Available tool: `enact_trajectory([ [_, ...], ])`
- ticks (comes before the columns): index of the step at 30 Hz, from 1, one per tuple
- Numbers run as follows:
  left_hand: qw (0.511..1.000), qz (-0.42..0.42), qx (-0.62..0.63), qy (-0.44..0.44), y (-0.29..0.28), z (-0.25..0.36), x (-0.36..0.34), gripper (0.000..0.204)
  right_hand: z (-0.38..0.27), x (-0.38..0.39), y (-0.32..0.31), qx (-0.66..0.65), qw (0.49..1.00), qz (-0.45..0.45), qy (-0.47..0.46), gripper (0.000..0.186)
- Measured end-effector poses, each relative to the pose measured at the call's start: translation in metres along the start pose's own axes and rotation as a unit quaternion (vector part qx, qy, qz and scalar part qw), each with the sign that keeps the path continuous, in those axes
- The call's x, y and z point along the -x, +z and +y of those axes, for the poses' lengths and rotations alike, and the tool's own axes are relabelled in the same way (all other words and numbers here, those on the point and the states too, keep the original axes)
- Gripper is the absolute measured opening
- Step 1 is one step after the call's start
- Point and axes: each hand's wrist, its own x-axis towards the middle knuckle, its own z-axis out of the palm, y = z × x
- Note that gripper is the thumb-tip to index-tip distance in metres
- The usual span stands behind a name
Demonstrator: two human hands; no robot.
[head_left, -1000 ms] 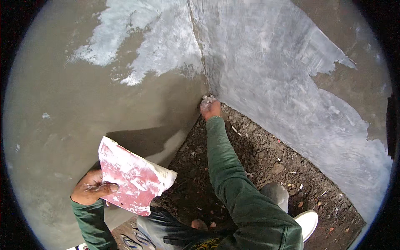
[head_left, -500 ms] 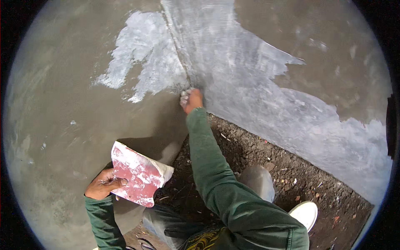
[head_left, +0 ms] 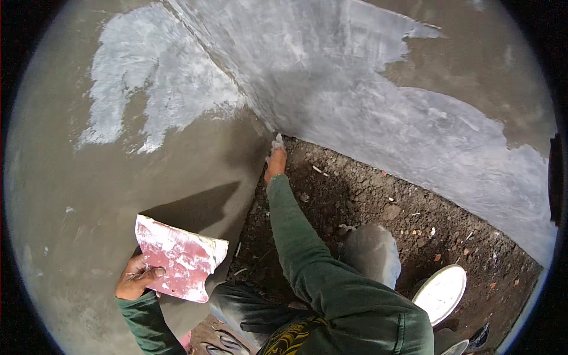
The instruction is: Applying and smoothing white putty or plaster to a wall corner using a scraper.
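My left hand (head_left: pixel 137 277) grips a reddish plastic putty spreader (head_left: pixel 177 257), thumb on its face. White putty is smeared over the spreader and lies thick along its far edge. My right hand (head_left: pixel 276 161) reaches out to the foot of the inside corner, where the two walls meet the soil. Its whitened fingers are drawn together; whether something small is between them is hidden. White putty coats much of the right wall (head_left: pixel 331 100). On the left wall (head_left: pixel 177 171) a ragged white patch (head_left: pixel 157 65) lies beside the corner line, with bare grey below it.
Rough brown soil (head_left: pixel 378 195) with pebbles and scraps fills the ground between the walls. My bent knee (head_left: pixel 373 254) is at centre right, near a white oval thing like a lid (head_left: pixel 441 294). Sandals (head_left: pixel 228 342) show at the bottom edge.
My right hand has moved down the corner from the wall to the soil line. The view has shifted, so the walls and white patch appear farther left. My left hand keeps the spreader.
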Motion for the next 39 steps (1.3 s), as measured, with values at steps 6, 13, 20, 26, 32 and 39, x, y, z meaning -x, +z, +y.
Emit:
enact_trajectory([
  [6, 0.998, -0.018, 0.026, -0.051, 0.003, -0.002, -0.008, 0.03, 0.025, -0.069, 0.011, -0.054, 0.996, 0.071, -0.023, 0.066],
  [13, 0.998, -0.028, 0.023, -0.05, -0.005, -0.002, 0.003, 0.03, 0.023, -0.061, 0.06, -0.034, 0.99, 0.136, 0.018, 0.055],
  [20, 0.996, -0.053, 0.058, -0.034, 0.015, -0.001, -0.021, 0.029, -0.008, -0.07, 0.069, 0.205, 0.962, 0.141, -0.112, 0.052],
  [26, 0.999, 0.014, 0.038, -0.036, -0.01, 0.004, 0.019, 0.026, -0.034, 0.067, 0.13, 0.178, 0.967, 0.059, -0.174, 0.051],
  [32, 0.999, -0.043, 0.014, -0.025, 0.002, -0.008, -0.014, 0.025, 0.025, -0.036, 0.015, 0.211, 0.958, 0.145, -0.129, 0.051],
  [39, 0.999, -0.039, 0.014, -0.022, 0.002, -0.01, -0.016, 0.026, -0.002, -0.064, 0.034, 0.291, 0.942, 0.037, -0.162, 0.054],
])
